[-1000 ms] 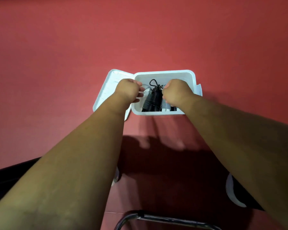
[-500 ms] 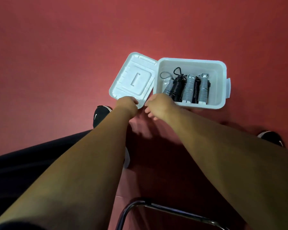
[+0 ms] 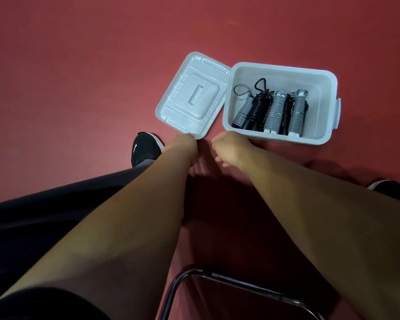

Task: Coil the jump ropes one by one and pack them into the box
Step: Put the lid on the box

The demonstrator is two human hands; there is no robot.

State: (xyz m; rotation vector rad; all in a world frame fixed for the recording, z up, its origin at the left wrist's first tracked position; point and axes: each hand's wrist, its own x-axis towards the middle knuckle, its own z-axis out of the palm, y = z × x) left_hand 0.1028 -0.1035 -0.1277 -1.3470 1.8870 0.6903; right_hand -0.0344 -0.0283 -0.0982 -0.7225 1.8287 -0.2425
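A white plastic box [image 3: 324, 125] stands open on the red floor. Its hinged lid [image 3: 194, 98] lies folded out flat to the left. Several coiled jump ropes [image 3: 274, 110], grey and black, lie side by side inside, handles toward me. My left hand [image 3: 183, 146] is at the lid's near corner, fingertips pinching its edge; most of the fingers are hidden. My right hand [image 3: 229, 146] hangs just in front of the box's near-left corner with loosely curled fingers, holding nothing.
My black shoe [image 3: 144, 147] is planted left of the lid, and the other shoe [image 3: 389, 189] sits at the right edge. A dark metal chair frame [image 3: 229, 280] runs below my arms. My dark trouser leg [image 3: 56, 204] fills the lower left.
Both hands came out of the box, leaving the ropes inside, and drew back toward me. The left hand went to the lid's near corner. The view shifted left.
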